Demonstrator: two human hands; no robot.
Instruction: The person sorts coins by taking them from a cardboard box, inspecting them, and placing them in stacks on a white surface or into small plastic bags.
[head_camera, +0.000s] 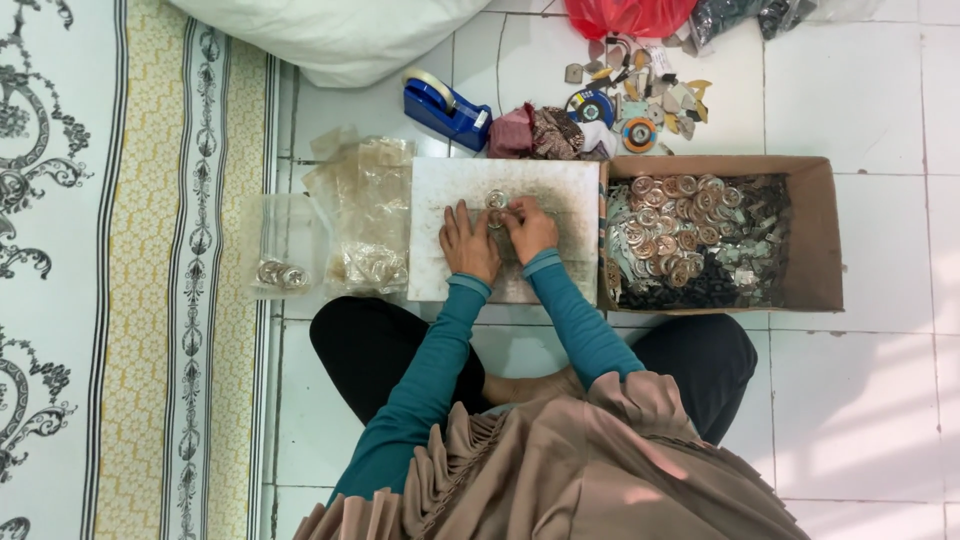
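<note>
Two hands close together on white board (560, 185) laid flat on tiled floor (860, 100); left hand (468, 243) and right hand (531, 229) both pinching same small round metal ring parts (497, 200) near board centre, fingers curled on them, probably to steady both sides; cardboard box (822, 235) of similar rings touching board's right edge, within right-hand reach; clear plastic bags (365, 215) with rings just left of board; blue tape dispenser (445, 108) behind board; scrap pile (640, 95) further back; patterned mat (130, 270) far left.
</note>
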